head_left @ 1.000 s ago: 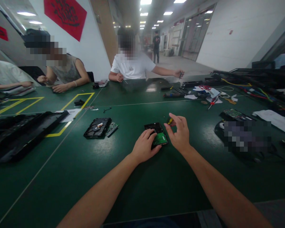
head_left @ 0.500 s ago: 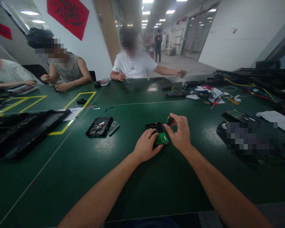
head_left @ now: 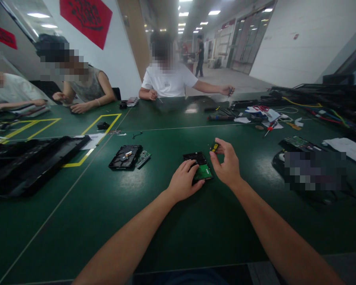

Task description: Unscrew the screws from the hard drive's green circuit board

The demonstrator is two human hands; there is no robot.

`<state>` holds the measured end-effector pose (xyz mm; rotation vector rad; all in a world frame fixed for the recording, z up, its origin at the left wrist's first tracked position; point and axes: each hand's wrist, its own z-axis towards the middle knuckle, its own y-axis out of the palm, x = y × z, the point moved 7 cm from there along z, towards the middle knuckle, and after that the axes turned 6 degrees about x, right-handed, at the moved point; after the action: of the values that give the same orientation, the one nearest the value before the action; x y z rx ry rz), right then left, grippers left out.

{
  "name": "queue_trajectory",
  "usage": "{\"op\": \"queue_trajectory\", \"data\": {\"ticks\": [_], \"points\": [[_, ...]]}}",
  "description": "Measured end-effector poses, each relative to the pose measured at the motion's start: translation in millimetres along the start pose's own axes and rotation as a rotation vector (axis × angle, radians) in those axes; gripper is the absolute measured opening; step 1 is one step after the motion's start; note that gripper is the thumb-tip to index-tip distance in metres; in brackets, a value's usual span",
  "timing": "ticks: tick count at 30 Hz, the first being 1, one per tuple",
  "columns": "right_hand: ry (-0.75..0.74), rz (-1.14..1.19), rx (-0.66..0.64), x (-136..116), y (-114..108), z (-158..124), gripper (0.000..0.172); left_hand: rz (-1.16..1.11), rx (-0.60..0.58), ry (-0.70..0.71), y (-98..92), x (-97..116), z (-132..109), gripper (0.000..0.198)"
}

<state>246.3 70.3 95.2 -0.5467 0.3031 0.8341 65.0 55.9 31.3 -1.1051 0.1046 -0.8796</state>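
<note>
My left hand [head_left: 182, 179] grips a hard drive with a green circuit board [head_left: 204, 172] from its left side, thumb at the near edge and fingers across the top. The drive lies on the table, board up. Behind it and touching or close to it is a black plastic part [head_left: 195, 158]. Between thumb and fingers, my right hand [head_left: 227, 164] pinches a small screwdriver with a black and yellow handle [head_left: 215, 147], just right of the drive. Its shaft is too thin to make out clearly.
To the left lie another opened black hard drive [head_left: 125, 157] and a loose circuit board [head_left: 142, 159]. A long black casing [head_left: 32, 166] sits farther left. On the right are more electronics [head_left: 296, 141], a red screwdriver [head_left: 269, 127] and cables [head_left: 329, 114]. Several people sit across the green table [head_left: 154, 245].
My right hand has shifted slightly right and up, tilting the screwdriver so more of its yellow handle shows. My left hand stays on the hard drive. A person far back has turned.
</note>
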Motion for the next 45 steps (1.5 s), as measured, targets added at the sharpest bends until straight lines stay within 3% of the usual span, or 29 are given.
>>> {"op": "queue_trajectory", "data": {"ticks": [7, 17, 26, 35, 45], "points": [[-0.058, -0.088, 0.060, -9, -10, 5, 0.045, 0.008, 0.000, 0.003, -1.7, 2, 1, 0.057], [-0.083, -0.025, 0.022, -18, -4, -3, 0.050, 0.003, 0.003, 0.012, -1.6, 0, 0, 0.059], [-0.027, -0.040, 0.043, -8, -4, -7, 0.055, -0.007, 0.001, 0.004, -2.4, 1, 1, 0.057], [-0.091, -0.069, 0.053, -17, -7, -3, 0.047, -0.001, -0.002, 0.006, -0.3, -1, 0, 0.059], [-0.067, -0.057, 0.058, -11, -5, -8, 0.052, 0.001, -0.001, 0.004, -1.6, 0, 0, 0.059]]}}
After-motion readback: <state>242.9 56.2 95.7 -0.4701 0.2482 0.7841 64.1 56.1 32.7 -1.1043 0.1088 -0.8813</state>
